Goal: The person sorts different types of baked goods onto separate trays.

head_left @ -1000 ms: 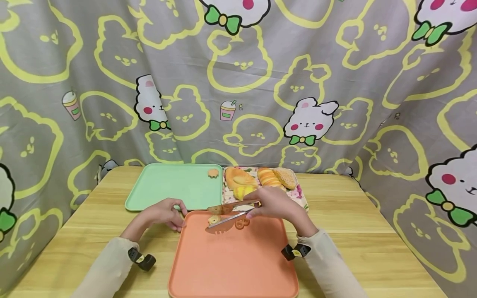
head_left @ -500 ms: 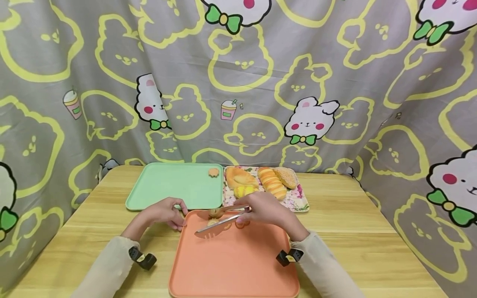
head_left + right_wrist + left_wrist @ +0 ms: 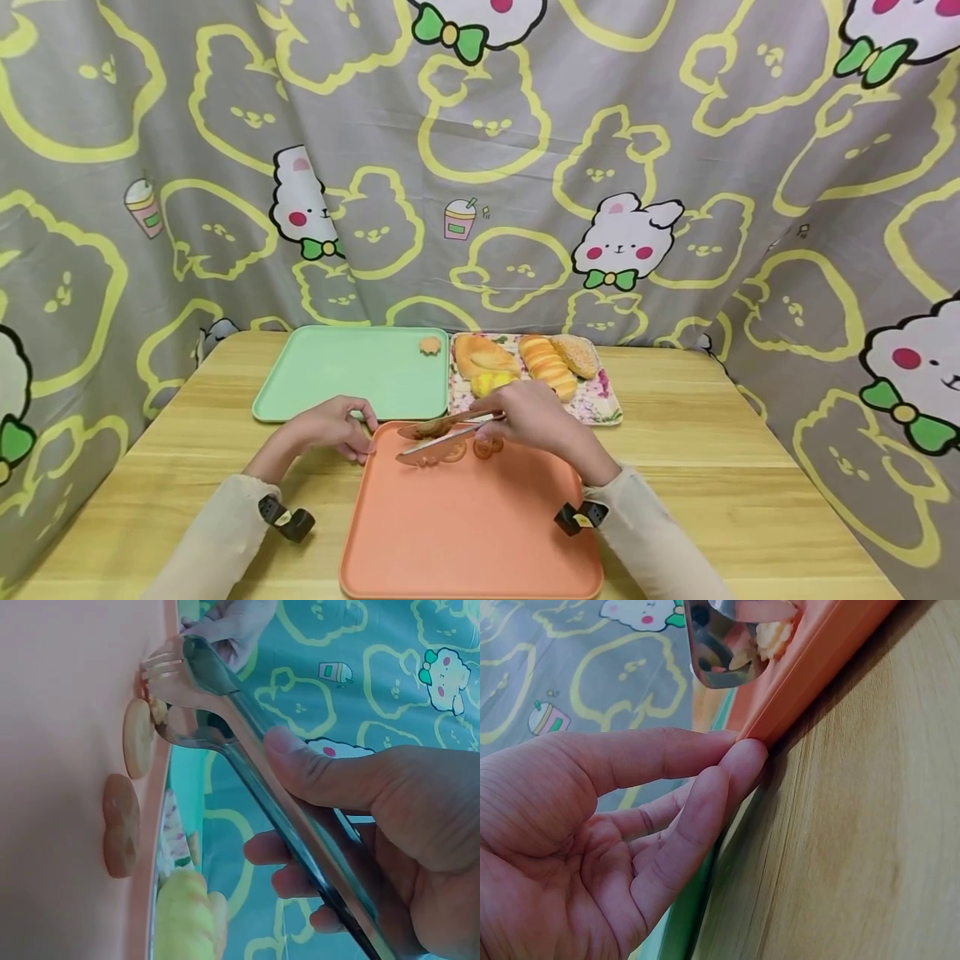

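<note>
My right hand (image 3: 536, 421) grips a pair of metal serving tongs (image 3: 259, 765), one end slotted like a fork. Their ends straddle a small cookie (image 3: 157, 710) at the far left corner of an orange tray (image 3: 472, 525); whether they clamp it I cannot tell. Beside the tongs lies a round cookie (image 3: 137, 739), with a pretzel-shaped cookie (image 3: 486, 447) to its right. At that same corner my left hand (image 3: 333, 429) pinches the tray's rim between thumb and finger, as the left wrist view shows. The tongs partly hide the small cookie in the head view.
Behind the left hand lies a green tray (image 3: 348, 375) bearing one flower-shaped cookie (image 3: 430, 345). A floral tray (image 3: 600, 408) at the back holds several breads, including a striped loaf (image 3: 546, 367). A patterned curtain (image 3: 510, 158) hangs behind the wooden table (image 3: 712, 467).
My right hand and the tongs have shifted left towards the tray's corner. The round cookie now shows to the right of the tongs' ends. My left hand stays at the rim.
</note>
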Demonstrator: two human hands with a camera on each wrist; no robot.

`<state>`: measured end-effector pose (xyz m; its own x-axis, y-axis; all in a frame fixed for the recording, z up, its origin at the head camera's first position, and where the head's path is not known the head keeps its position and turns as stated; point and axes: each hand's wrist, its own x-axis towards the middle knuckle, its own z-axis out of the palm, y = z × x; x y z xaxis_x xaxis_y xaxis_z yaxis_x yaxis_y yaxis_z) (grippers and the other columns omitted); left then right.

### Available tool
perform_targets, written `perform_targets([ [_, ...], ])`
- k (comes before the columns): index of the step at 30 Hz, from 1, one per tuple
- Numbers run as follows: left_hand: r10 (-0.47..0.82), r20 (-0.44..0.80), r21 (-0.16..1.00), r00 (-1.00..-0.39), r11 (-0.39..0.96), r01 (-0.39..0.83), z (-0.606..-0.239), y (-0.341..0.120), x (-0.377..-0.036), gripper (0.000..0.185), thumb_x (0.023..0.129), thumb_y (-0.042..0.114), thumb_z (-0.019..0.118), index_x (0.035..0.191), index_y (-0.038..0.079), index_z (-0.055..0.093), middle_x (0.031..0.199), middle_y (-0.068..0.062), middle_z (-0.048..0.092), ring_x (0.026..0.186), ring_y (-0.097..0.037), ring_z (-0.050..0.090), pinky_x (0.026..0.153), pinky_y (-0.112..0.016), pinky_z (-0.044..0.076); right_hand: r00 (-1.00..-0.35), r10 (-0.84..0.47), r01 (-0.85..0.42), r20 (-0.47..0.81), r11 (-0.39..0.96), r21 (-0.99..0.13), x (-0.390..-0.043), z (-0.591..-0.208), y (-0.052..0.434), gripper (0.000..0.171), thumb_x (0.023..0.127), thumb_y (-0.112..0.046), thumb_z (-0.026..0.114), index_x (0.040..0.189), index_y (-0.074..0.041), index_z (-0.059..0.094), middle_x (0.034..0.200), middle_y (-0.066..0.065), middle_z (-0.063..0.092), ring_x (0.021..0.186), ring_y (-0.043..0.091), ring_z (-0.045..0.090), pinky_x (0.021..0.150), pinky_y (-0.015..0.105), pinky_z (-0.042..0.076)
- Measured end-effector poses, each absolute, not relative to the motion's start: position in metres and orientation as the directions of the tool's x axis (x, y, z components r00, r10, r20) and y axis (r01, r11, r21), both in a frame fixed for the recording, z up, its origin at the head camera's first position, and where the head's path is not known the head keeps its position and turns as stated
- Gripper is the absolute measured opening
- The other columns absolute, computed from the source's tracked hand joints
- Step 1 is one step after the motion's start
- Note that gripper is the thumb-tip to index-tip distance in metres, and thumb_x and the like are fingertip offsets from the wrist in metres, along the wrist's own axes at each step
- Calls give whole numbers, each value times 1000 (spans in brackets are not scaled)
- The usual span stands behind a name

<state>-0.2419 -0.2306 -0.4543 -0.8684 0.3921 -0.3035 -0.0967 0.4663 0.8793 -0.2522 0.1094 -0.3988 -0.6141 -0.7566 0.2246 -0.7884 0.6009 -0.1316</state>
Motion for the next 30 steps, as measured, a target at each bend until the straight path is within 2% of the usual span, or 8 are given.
perform_targets([
  [4,397,-303,881,-866,463,-96,-454,-231,-242,25,87,0,72,106,-5,57,73,-7,72,69,-18,71,67,-33,63,-589,-768,-807,252,579,-120,-250,-400,105,28,86,-37,80,112,-25,80,94,-7,79,55,1,45,45,19,21],
  [14,402,-306,882,-863,461,-97,-454,-231,-243,24,87,-1,72,105,-5,57,73,-7,72,68,-18,71,67,-32,62,-578,-782,-815,236,569,-112,-247,-404,97,30,87,-40,79,115,-30,78,94,-9,78,54,0,43,45,19,22],
  [21,404,-306,884,-862,456,-100,-454,-233,-243,24,87,0,72,105,-5,57,73,-8,72,69,-18,71,68,-33,63,-560,-779,-826,283,550,-122,-248,-399,100,29,87,-40,78,113,-27,79,89,-8,77,53,0,39,45,18,17],
  [26,404,-302,887,-864,452,-98,-454,-232,-242,25,87,0,72,106,-6,57,73,-7,73,69,-18,71,67,-32,63,-600,-725,-791,339,601,-115,-250,-391,107,32,87,-45,77,115,-31,78,72,-11,66,52,0,39,45,19,17],
  [30,403,-302,887,-864,451,-100,-454,-232,-241,26,86,0,72,106,-6,57,73,-7,73,68,-17,71,67,-32,62,-631,-661,-757,407,640,-134,-253,-385,112,32,87,-43,77,117,-30,78,69,-12,64,53,-1,40,45,19,20],
])
